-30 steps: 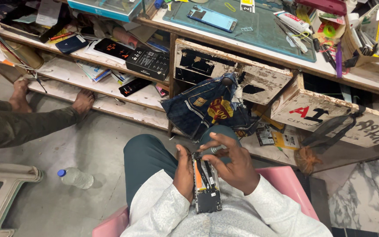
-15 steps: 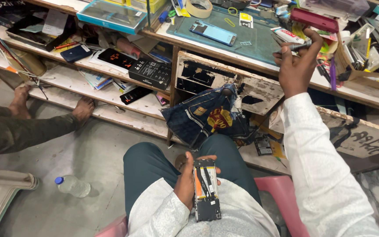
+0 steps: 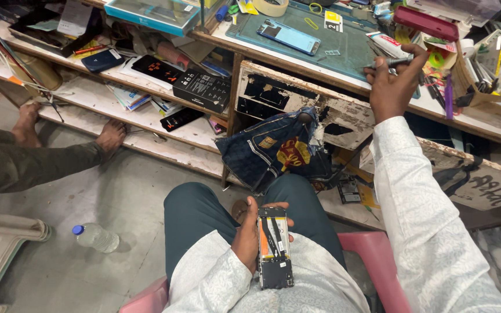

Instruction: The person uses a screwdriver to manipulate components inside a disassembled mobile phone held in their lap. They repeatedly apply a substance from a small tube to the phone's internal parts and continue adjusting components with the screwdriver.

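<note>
- Left hand (image 3: 249, 239): clamped around an opened phone (image 3: 275, 247), lower centre of frame, over the lap; back cover off, internals face up.
- Right hand (image 3: 394, 81): raised to the table (image 3: 343, 75), upper right; fingers closed on a thin metal tool (image 3: 391, 61).
- Hands well apart.
- Blue phone (image 3: 289, 36) lies on the green mat (image 3: 331, 49), upper centre.
- Bottle (image 3: 95, 237) on the floor, lower left.

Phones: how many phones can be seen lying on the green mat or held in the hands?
2. One opened phone is held in the left hand over the lap; one blue phone lies on the green mat. Others may be hidden in the clutter.
</note>
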